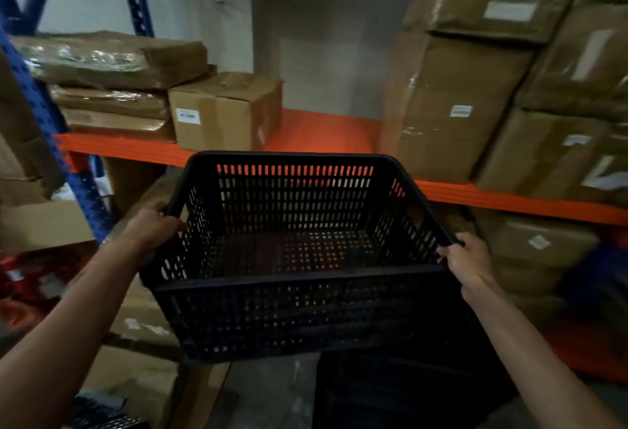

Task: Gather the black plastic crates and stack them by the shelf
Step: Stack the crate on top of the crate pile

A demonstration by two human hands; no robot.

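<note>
Shelf (306,133) ahead; crate (295,258) widthwise btwn hands, upright.

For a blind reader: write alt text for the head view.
Two hands, left and right, hold an empty black perforated crate by its side rims before an orange shelf stacked with cardboard boxes.

Crate (292,258): black plastic throughout, walls and base pierced by regular rows of small upright slots; orange shows through the slots of the far wall. Shelf beam (129,148): bright orange. Shelf upright (44,102): blue, with a row of punched holes along its face. Cardboard boxes (226,111): plain brown, each with a small white label; those on the right (448,109) bear glossy clear tape. Wall (326,38): dull grey. A second black shape (390,391) on the floor (272,394) is too dark to tell its pattern.
</note>
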